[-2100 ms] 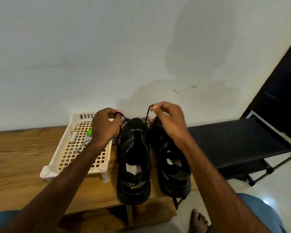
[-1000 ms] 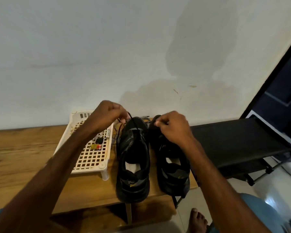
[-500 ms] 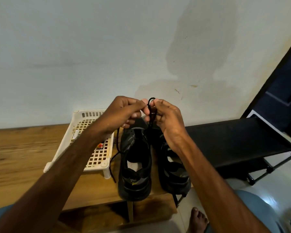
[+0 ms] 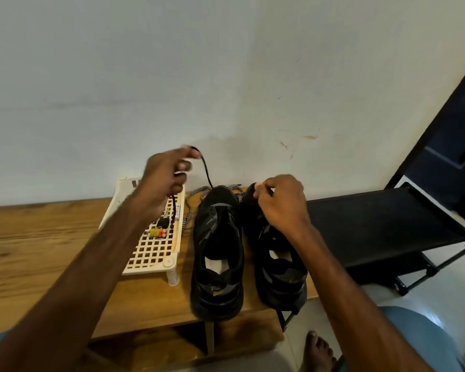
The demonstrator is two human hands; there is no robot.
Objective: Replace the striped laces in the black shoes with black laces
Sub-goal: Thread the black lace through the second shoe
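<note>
**Left hand** (image 4: 169, 178): raised above the far end of the tray (image 4: 151, 253) and motion-blurred. Thumb and forefinger are closed in a pinch on the black lace (image 4: 206, 170). One run of the lace slants from the pinch down and rightward to the toe end of the shoe beside the tray (image 4: 218, 251). A second run hangs below the palm, over the tray lattice. The long axis of the upper run is a diagonal, high end at the fingertips and low end at the toe.

**Right hand** (image 4: 279, 204): lowered upon the toe end of the second shoe (image 4: 279, 267). The fingers are curled and the thumb meets the forefinger. What lies in that pinch cannot be told.

**Shoes:** both stand upright, close side by side on the wooden surface (image 4: 38, 251). Their long axes run away from the person, toes to the wall (image 4: 226, 76) and heel openings nearest the camera.

**Striped lace** (image 4: 188, 210): lies loose, curving round the first shoe's toe and down between that shoe and the tray.

**Assessment:** the step in hand appears to be drawing the black lace through the front eyelets of the first shoe. To do it well:
- Level the two ends before lacing higher.
- Keep the lace flat and untwisted.
- Pull along the line of the eyelet, not across it.
- Steady the shoe so the pull does not drag it.
- Keep the hanging run out of the lattice, where it may snag.
</note>
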